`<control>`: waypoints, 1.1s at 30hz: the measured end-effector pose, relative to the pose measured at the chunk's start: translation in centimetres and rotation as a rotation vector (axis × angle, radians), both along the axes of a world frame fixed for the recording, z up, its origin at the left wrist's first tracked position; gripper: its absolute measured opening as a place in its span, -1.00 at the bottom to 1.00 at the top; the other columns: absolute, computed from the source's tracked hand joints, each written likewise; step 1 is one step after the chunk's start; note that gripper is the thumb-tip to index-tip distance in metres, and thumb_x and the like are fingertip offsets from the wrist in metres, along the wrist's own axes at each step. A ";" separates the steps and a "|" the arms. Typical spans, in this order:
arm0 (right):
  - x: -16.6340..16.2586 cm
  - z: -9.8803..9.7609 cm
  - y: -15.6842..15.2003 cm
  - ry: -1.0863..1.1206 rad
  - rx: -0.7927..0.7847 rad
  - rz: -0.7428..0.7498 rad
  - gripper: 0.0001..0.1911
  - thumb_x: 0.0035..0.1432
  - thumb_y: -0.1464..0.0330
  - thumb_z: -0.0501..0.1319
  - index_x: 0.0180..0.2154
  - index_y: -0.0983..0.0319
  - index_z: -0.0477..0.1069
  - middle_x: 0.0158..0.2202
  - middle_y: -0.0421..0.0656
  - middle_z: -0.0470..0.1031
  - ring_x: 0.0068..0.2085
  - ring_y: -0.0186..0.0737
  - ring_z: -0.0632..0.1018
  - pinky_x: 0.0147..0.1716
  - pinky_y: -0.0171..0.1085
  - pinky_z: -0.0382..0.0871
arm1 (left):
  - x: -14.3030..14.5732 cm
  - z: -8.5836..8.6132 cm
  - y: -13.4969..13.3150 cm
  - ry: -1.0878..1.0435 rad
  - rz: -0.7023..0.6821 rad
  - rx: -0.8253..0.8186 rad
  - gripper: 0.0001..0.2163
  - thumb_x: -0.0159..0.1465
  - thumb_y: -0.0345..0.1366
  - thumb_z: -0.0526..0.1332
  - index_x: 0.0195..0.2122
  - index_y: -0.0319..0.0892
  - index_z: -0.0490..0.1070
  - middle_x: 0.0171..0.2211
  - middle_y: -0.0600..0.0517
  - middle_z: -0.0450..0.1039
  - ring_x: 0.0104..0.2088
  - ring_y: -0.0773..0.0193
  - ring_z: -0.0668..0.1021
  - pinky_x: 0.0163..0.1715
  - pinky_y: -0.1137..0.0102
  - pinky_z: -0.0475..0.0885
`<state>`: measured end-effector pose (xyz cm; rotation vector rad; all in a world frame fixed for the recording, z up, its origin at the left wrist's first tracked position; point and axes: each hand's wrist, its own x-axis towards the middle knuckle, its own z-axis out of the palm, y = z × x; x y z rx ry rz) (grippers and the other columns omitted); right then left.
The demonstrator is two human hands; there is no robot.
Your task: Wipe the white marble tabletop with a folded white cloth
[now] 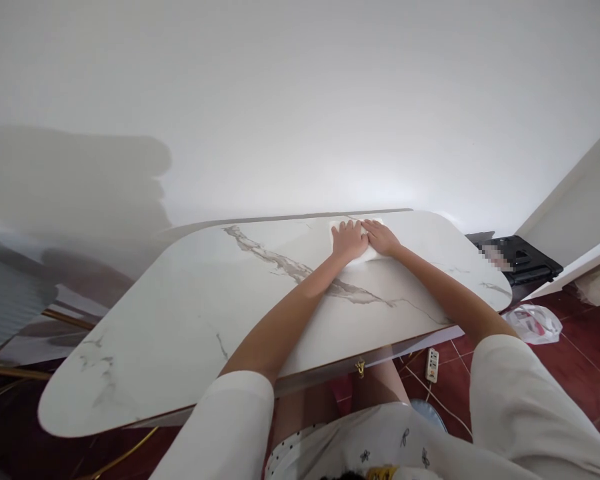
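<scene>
A white folded cloth or paper (371, 255) lies on the white marble table (180, 320) near its far edge. My left hand (349, 240) rests flat on it, fingers pointing toward the wall. My right hand (380, 237) presses down on it just beside the left, the two hands touching. Most of the white sheet is hidden under my palms; only its edges show. Both arms stretch far across the tabletop.
A white wall stands right behind the table. On the red tiled floor at the right lie a white power strip (432, 364) with its cord, a plastic bag (533, 323) and a black device (523, 260). A gold-framed chair (15, 313) stands at the left.
</scene>
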<state>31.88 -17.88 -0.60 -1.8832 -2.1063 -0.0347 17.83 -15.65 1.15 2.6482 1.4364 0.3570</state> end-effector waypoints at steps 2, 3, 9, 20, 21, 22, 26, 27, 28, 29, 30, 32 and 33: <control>-0.2 -0.1 -0.9 0.003 -0.004 -0.009 -0.41 0.33 0.40 -0.17 0.33 0.33 0.15 0.37 -0.02 0.18 0.36 -0.02 0.20 0.29 0.00 0.14 | -0.2 0.0 -0.9 0.003 -0.007 -0.005 -0.47 0.37 -0.20 -0.17 0.36 -0.17 0.09 0.36 -0.14 0.14 0.35 -0.05 0.14 0.29 -0.01 0.05; -0.3 -0.1 -1.4 0.005 -0.010 -0.014 -0.41 0.33 0.40 -0.18 0.33 0.33 0.15 0.38 -0.02 0.17 0.37 -0.03 0.19 0.29 0.00 0.13 | -0.4 0.1 -1.4 0.005 -0.010 -0.006 -0.47 0.37 -0.20 -0.17 0.35 -0.18 0.09 0.35 -0.14 0.14 0.35 -0.05 0.14 0.29 -0.01 0.05; -1.7 0.0 -5.0 0.017 -0.025 -0.004 -0.40 0.33 0.39 -0.20 0.33 0.34 0.15 0.38 -0.01 0.16 0.37 -0.02 0.18 0.29 0.02 0.12 | -1.5 0.4 -4.9 0.021 0.008 -0.030 -0.48 0.39 -0.20 -0.18 0.36 -0.12 0.08 0.37 -0.15 0.11 0.36 -0.09 0.12 0.26 -0.10 0.07; -5.7 0.6 -13.1 0.047 -0.089 -0.097 -0.40 0.34 0.36 -0.17 0.37 0.25 0.09 0.41 -0.09 0.08 0.40 0.00 0.12 0.32 0.08 0.06 | -4.9 0.4 -11.5 0.078 -0.056 -0.033 -0.44 0.39 -0.18 -0.20 0.40 -0.18 -0.01 0.41 -0.19 0.02 0.38 -0.17 0.08 0.23 -0.21 0.07; -6.0 0.6 -13.8 0.051 -0.094 -0.107 -0.40 0.34 0.35 -0.17 0.37 0.24 0.08 0.41 -0.10 0.08 0.40 0.00 0.12 0.33 0.07 0.06 | -5.2 0.4 -11.9 0.087 -0.065 -0.040 -0.43 0.39 -0.18 -0.20 0.41 -0.19 -0.03 0.41 -0.19 0.00 0.39 -0.17 0.07 0.24 -0.21 0.06; -6.3 0.6 -14.4 0.056 -0.092 -0.112 -0.40 0.34 0.34 -0.17 0.37 0.22 0.09 0.41 -0.11 0.09 0.40 -0.01 0.12 0.33 0.07 0.07 | -5.4 0.4 -12.4 0.097 -0.070 -0.051 -0.43 0.39 -0.17 -0.20 0.41 -0.19 -0.04 0.42 -0.18 -0.03 0.39 -0.17 0.06 0.25 -0.21 0.05; -7.3 0.3 -16.9 0.067 -0.062 -0.104 -0.39 0.33 0.32 -0.18 0.37 0.17 0.09 0.40 -0.14 0.10 0.41 -0.04 0.11 0.33 0.07 0.08 | -6.6 0.5 -14.6 0.116 -0.076 -0.074 -0.43 0.38 -0.18 -0.18 0.42 -0.17 -0.04 0.43 -0.16 -0.05 0.40 -0.16 0.04 0.28 -0.22 0.00; -7.5 0.2 -17.4 0.066 -0.061 -0.100 -0.38 0.33 0.31 -0.19 0.37 0.18 0.09 0.40 -0.14 0.10 0.41 -0.04 0.10 0.33 0.07 0.07 | -6.9 0.6 -15.2 0.117 -0.076 -0.075 -0.43 0.38 -0.19 -0.17 0.41 -0.16 -0.03 0.43 -0.15 -0.04 0.40 -0.15 0.04 0.29 -0.21 -0.01; -7.6 0.1 -17.9 0.066 -0.062 -0.095 -0.38 0.33 0.31 -0.19 0.37 0.19 0.09 0.40 -0.14 0.10 0.41 -0.04 0.09 0.34 0.06 0.07 | -7.2 0.6 -15.8 0.117 -0.075 -0.077 -0.43 0.37 -0.19 -0.15 0.41 -0.14 -0.03 0.43 -0.13 -0.04 0.41 -0.14 0.04 0.30 -0.19 -0.03; -7.7 0.1 -18.3 0.067 -0.063 -0.088 -0.38 0.33 0.30 -0.19 0.37 0.19 0.09 0.40 -0.14 0.10 0.42 -0.05 0.08 0.34 0.06 0.07 | -7.3 0.7 -16.3 0.118 -0.074 -0.082 -0.43 0.37 -0.19 -0.14 0.41 -0.14 -0.03 0.43 -0.12 -0.04 0.41 -0.13 0.04 0.32 -0.17 -0.03; -7.8 0.1 -18.6 0.070 -0.066 -0.082 -0.38 0.33 0.30 -0.19 0.37 0.19 0.09 0.40 -0.14 0.10 0.42 -0.05 0.08 0.34 0.06 0.06 | -7.5 0.8 -16.7 0.119 -0.069 -0.088 -0.42 0.37 -0.18 -0.14 0.42 -0.14 -0.03 0.43 -0.12 -0.04 0.41 -0.12 0.04 0.32 -0.15 -0.03; -8.0 0.2 -19.1 0.075 -0.076 -0.076 -0.38 0.32 0.30 -0.19 0.37 0.18 0.09 0.40 -0.14 0.10 0.42 -0.06 0.08 0.35 0.06 0.07 | -7.7 0.9 -17.2 0.128 -0.062 -0.098 -0.42 0.38 -0.18 -0.14 0.42 -0.17 -0.04 0.43 -0.14 -0.06 0.41 -0.13 0.03 0.33 -0.12 -0.02; -8.0 0.4 -19.2 0.076 -0.084 -0.077 -0.38 0.32 0.30 -0.19 0.37 0.18 0.09 0.40 -0.14 0.10 0.42 -0.07 0.08 0.35 0.06 0.07 | -7.7 1.0 -17.4 0.137 -0.060 -0.100 -0.42 0.38 -0.17 -0.14 0.42 -0.18 -0.04 0.43 -0.14 -0.06 0.41 -0.13 0.04 0.33 -0.11 -0.01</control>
